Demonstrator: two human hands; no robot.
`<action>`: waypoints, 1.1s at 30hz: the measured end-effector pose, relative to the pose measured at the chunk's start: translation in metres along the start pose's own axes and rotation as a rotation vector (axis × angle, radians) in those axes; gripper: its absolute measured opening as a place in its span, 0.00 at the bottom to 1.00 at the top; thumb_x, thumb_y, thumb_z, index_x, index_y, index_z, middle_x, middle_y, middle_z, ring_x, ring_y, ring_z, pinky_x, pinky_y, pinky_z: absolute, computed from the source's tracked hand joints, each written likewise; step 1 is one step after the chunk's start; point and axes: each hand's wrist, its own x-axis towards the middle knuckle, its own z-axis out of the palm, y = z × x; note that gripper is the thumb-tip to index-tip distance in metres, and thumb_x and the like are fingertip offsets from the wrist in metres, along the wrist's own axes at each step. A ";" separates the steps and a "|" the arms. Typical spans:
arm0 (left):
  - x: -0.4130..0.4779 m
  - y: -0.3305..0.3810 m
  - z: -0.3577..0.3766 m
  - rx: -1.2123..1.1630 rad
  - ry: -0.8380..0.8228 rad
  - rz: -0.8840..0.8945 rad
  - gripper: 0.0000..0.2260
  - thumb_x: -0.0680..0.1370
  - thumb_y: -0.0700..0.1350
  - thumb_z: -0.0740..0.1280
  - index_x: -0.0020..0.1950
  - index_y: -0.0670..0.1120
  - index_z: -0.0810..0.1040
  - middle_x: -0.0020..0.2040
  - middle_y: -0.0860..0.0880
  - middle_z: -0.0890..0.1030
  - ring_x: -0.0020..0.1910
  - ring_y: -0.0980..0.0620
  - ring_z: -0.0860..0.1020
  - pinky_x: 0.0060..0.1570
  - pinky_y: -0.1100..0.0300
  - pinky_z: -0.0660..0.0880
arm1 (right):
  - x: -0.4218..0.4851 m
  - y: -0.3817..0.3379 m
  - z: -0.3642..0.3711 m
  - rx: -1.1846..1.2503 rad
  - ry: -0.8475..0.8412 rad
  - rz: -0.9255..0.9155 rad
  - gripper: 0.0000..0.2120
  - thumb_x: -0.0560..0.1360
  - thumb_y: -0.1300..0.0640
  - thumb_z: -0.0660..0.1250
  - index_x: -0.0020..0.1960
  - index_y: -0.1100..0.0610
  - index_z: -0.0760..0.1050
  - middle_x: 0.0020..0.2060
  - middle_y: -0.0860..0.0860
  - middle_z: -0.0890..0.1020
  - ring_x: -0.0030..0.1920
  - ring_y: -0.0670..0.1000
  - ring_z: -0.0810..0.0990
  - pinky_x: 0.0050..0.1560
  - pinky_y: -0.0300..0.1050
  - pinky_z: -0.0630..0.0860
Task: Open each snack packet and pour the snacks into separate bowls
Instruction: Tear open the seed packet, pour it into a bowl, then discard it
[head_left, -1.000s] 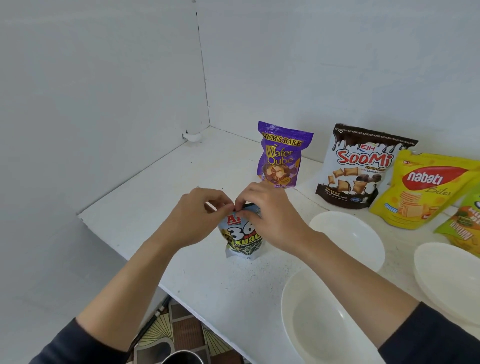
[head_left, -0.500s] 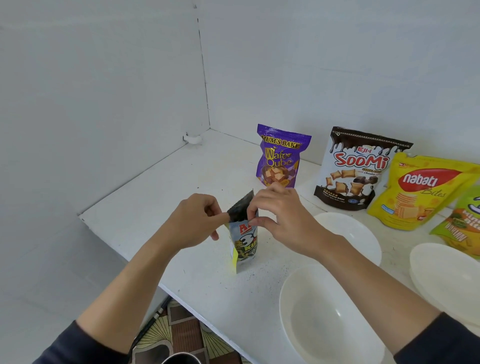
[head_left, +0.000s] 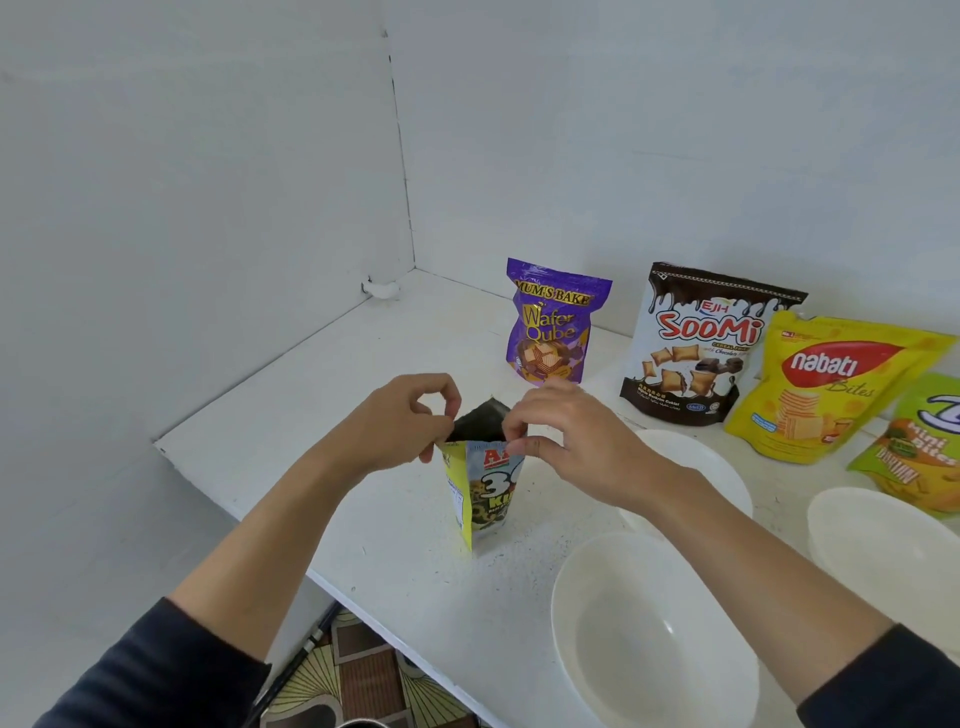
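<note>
A small yellow-and-black snack packet (head_left: 485, 493) stands upright near the white counter's front edge. My left hand (head_left: 402, 426) pinches the left side of its top edge. My right hand (head_left: 566, 431) pinches the right side, and a dark torn flap sticks up between the two hands. A white bowl (head_left: 649, 639) sits at the front right. A second bowl (head_left: 717, 467) lies partly hidden behind my right forearm, and a third (head_left: 883, 535) is at the right edge.
Along the back wall stand a purple Wafer Qube packet (head_left: 553, 322), a Soomi packet (head_left: 701, 343), a yellow Nabati packet (head_left: 826, 384) and a green Mini Bites packet (head_left: 919, 447). The counter (head_left: 311, 395) ends at walls behind and left. Patterned floor shows below its front edge.
The packet has been stood upright and its top has been pulled apart, so a dark flap now sticks up between my hands. The hands have lifted slightly.
</note>
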 end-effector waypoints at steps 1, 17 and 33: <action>0.000 -0.001 0.000 -0.001 -0.011 -0.004 0.08 0.78 0.38 0.62 0.44 0.51 0.75 0.27 0.51 0.77 0.25 0.58 0.71 0.35 0.61 0.70 | -0.001 0.000 0.000 -0.054 0.008 -0.013 0.01 0.79 0.55 0.69 0.50 0.52 0.79 0.45 0.43 0.80 0.52 0.46 0.70 0.50 0.45 0.73; 0.019 -0.012 0.004 0.104 0.106 0.046 0.05 0.82 0.44 0.63 0.49 0.53 0.75 0.26 0.52 0.80 0.26 0.56 0.71 0.32 0.61 0.69 | -0.006 0.000 -0.010 -0.028 -0.048 0.024 0.04 0.79 0.59 0.69 0.48 0.51 0.76 0.50 0.43 0.71 0.53 0.42 0.71 0.50 0.35 0.69; -0.020 -0.038 0.038 -0.256 0.044 0.147 0.29 0.69 0.60 0.77 0.66 0.63 0.69 0.61 0.62 0.78 0.58 0.63 0.79 0.58 0.58 0.78 | -0.009 -0.006 0.012 -0.023 0.076 0.019 0.07 0.78 0.50 0.71 0.44 0.48 0.74 0.64 0.47 0.67 0.67 0.47 0.67 0.61 0.47 0.71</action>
